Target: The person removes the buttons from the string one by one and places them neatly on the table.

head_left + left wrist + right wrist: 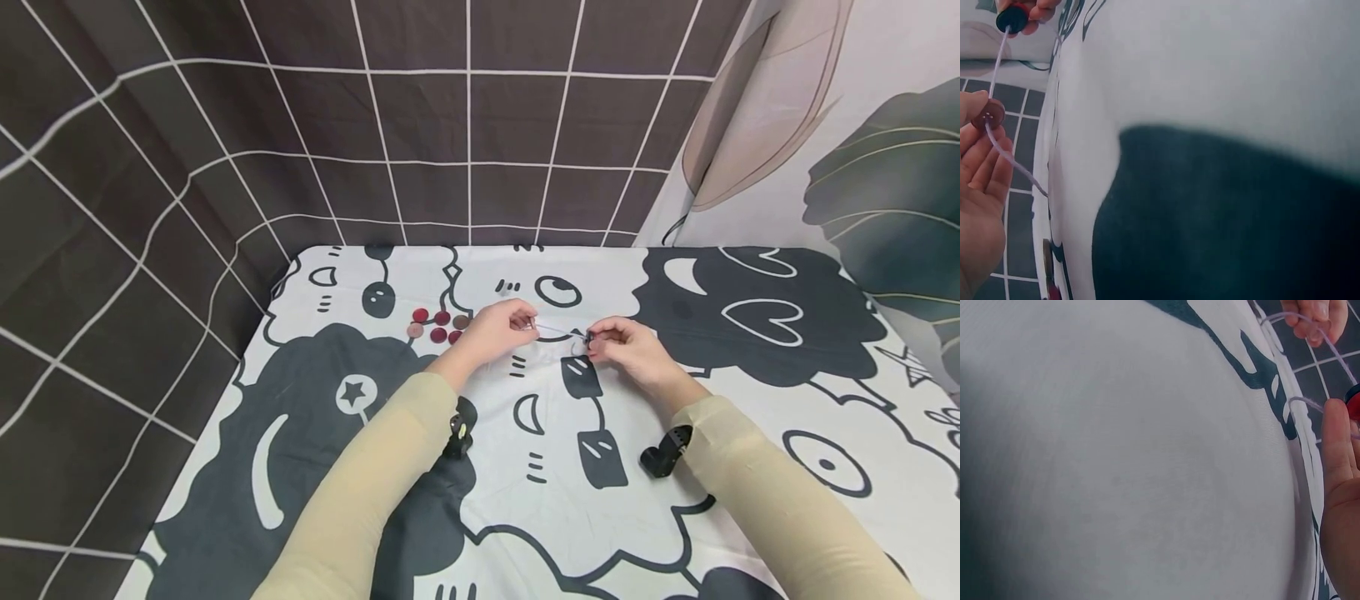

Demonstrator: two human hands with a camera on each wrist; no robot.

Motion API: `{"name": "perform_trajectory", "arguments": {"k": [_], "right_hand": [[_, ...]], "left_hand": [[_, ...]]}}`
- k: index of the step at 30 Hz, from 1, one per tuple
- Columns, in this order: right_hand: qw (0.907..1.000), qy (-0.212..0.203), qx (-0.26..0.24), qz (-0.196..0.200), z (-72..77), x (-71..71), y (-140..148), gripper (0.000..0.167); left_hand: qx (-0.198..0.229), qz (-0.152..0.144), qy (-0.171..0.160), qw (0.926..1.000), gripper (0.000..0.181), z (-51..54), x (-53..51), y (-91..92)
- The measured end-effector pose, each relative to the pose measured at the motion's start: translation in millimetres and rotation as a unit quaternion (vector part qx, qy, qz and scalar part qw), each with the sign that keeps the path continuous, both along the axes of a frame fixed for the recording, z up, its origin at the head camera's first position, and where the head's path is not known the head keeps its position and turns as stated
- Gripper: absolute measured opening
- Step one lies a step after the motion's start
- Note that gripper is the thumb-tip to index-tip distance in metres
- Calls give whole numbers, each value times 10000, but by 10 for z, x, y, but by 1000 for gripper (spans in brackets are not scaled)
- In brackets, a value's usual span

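Note:
My left hand (495, 327) pinches a reddish-brown button (995, 111) between thumb and fingers. A thin pale purple cord (999, 65) passes through its holes, one length hanging loose below in the left wrist view. To the right, my right hand (630, 346) holds a dark button with red behind it (1012, 20) in its fingers. The cord runs between the two hands and reaches the dark piece. In the right wrist view that piece (1354, 403) is partly cut off at the frame edge; whether it is one button or a stack I cannot tell.
Several loose red, pink and brown round pieces (438, 335) lie on the patterned black-and-white cloth (525, 525), just left of my left hand. A dark gridded curtain (420, 117) stands behind and at the left. A leaf-printed cloth (885, 175) hangs at the right.

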State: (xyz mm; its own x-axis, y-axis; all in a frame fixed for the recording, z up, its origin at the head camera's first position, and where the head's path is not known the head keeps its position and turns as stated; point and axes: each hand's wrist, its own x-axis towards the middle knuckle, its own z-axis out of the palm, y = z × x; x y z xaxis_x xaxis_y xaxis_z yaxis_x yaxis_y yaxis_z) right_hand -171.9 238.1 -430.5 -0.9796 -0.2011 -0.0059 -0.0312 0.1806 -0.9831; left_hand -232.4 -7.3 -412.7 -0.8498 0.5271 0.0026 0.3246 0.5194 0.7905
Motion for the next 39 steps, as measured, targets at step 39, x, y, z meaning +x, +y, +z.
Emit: {"name": "perform_trajectory", "arguments": {"k": [39], "right_hand": [[9996,-110,247,-125,57,-5,-9,34]], "left_hand": [[5,634,229,9977,33,-54,-27,-280]]}}
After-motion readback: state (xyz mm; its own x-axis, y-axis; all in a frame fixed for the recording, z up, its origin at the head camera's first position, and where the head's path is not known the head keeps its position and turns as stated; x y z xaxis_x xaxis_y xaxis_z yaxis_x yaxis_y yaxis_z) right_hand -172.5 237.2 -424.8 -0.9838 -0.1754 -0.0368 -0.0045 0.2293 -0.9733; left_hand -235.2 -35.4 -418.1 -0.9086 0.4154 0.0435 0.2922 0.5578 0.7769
